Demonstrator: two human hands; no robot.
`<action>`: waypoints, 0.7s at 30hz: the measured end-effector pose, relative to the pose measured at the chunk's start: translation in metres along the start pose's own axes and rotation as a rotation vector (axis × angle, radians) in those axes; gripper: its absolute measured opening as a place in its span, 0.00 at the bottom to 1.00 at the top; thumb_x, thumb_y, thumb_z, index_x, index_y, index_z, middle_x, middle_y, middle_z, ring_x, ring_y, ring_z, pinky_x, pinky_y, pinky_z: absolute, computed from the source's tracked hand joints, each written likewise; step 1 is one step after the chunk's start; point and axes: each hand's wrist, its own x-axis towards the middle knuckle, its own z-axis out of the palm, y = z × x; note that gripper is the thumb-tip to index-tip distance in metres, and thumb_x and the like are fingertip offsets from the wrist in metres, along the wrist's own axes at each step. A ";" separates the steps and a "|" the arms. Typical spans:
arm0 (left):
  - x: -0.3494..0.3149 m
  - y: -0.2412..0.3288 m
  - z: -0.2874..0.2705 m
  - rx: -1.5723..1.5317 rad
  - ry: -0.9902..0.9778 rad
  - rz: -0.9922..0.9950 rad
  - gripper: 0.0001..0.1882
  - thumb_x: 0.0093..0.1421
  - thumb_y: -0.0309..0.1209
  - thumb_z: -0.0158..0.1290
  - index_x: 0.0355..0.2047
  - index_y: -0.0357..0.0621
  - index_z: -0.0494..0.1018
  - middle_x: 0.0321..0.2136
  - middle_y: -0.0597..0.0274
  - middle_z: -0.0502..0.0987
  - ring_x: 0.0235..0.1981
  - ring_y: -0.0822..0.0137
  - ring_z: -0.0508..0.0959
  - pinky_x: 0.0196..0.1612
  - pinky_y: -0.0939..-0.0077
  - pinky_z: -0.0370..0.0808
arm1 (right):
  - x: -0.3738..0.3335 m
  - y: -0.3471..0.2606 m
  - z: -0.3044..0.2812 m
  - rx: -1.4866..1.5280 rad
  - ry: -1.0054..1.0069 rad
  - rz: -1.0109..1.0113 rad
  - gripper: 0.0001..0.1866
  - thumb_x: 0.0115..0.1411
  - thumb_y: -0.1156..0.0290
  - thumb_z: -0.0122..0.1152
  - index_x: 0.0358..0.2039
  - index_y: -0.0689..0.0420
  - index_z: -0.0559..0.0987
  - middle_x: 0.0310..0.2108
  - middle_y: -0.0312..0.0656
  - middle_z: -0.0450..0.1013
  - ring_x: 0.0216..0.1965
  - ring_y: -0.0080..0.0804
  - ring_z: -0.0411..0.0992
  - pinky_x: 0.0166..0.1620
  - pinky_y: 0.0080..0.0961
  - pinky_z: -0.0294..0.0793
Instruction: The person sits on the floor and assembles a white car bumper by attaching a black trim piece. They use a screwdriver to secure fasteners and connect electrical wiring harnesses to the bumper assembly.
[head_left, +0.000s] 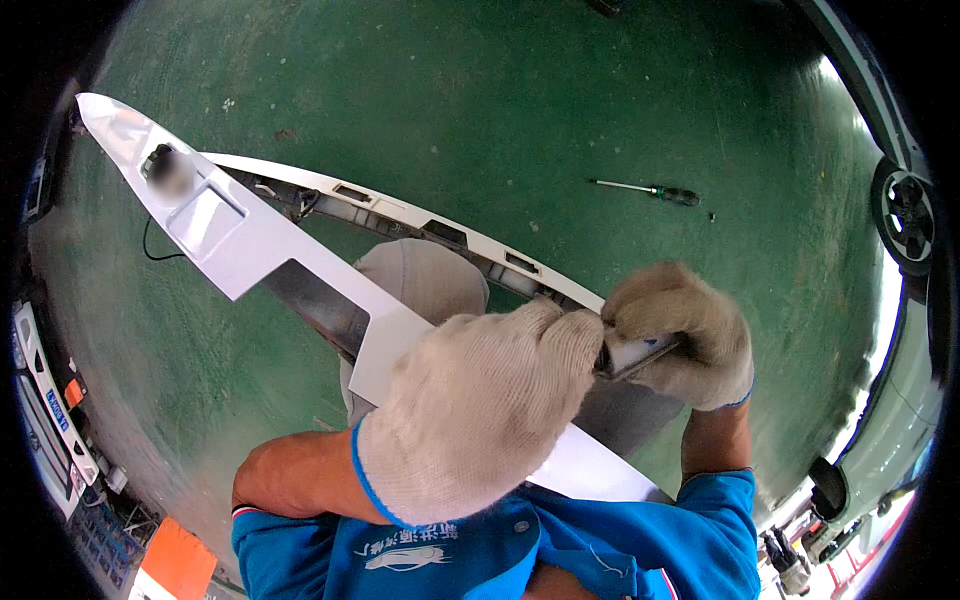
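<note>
Both my hands wear off-white knit gloves with blue cuffs. My left hand (pixel 480 405) is closed, its fingertips pinched at the dark end of a small pale piece with dark edges (pixel 632 354). Around the other end of that piece curl the fingers of my right hand (pixel 690 335); the piece's exact kind does not show. Beneath my left hand a long white car body panel (pixel 255 238) slants across my lap, with a square recess and a large cutout. A second white strip with slots (pixel 390 208) runs behind it, meeting near my right hand.
A screwdriver (pixel 655 191) lies on the green floor (pixel 500 100) beyond my right hand, beside a tiny dark part (pixel 712 216). My knee (pixel 425 275) shows between the strips. A car (pixel 900 390) stands at the right edge; other white car parts (pixel 55 410) rest at the left.
</note>
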 end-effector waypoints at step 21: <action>0.011 0.008 -0.018 -0.098 -0.050 -0.191 0.06 0.63 0.30 0.57 0.39 0.44 0.79 0.32 0.53 0.81 0.31 0.51 0.84 0.34 0.60 0.79 | 0.015 -0.015 0.006 -0.128 -0.002 -0.038 0.18 0.57 0.70 0.74 0.48 0.55 0.81 0.44 0.44 0.78 0.47 0.46 0.78 0.48 0.40 0.81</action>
